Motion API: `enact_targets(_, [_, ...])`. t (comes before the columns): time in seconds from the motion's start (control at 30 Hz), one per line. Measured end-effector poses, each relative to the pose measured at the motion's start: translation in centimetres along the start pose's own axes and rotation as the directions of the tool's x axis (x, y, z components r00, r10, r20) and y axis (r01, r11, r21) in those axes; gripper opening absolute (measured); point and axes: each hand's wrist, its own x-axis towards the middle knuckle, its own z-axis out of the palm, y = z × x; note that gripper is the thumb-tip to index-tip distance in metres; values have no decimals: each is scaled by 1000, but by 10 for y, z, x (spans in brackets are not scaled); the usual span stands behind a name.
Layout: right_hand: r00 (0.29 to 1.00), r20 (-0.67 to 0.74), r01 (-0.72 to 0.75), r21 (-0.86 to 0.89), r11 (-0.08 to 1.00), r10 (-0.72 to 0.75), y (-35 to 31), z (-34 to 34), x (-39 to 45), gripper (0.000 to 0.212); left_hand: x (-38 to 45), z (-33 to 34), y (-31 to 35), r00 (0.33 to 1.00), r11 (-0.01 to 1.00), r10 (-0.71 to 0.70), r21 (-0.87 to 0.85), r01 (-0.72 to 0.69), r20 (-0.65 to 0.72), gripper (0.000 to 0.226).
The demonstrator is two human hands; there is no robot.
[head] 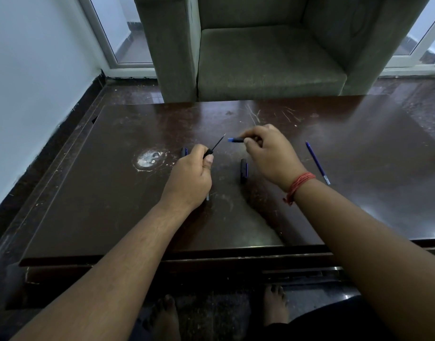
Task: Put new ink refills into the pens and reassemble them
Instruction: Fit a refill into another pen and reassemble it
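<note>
My left hand (pixel 192 175) grips a dark pen barrel (pixel 208 153) with the thin tip of a refill (pixel 219 142) sticking out towards the upper right. My right hand (pixel 268 153) pinches a small blue pen piece (pixel 235 140), its end pointing left at the refill tip, a short gap apart. A dark pen cap with a blue clip (pixel 244 171) lies on the table between my hands. Another dark cap (pixel 184 151) lies just behind my left hand. A loose blue refill (pixel 317 162) lies to the right of my right wrist. A pale thin end (pixel 207 196) shows below my left hand.
The work surface is a dark brown scratched table (pixel 113 193) with a whitish round stain (pixel 149 158) at the left. A grey-green armchair (pixel 260 52) stands right behind the table. My bare feet (pixel 275 306) show below the front edge.
</note>
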Motion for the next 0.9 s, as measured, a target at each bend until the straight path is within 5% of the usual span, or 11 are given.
enact_targets(0.1, [998, -58, -9, 107, 994, 15, 4, -9, 1, 19, 0, 0, 0, 1000, 1000, 12, 24, -12, 17, 16])
enact_targets(0.37, [989, -102, 111, 13, 994, -109, 8, -11, -3, 22, -2, 4, -1, 994, 994, 57, 86, -65, 95, 16])
enact_targets(0.9, [973, 28, 230, -120, 966, -228, 2, -9, -8, 21, -2, 6, 0, 990, 989, 75, 119, -89, 121, 14])
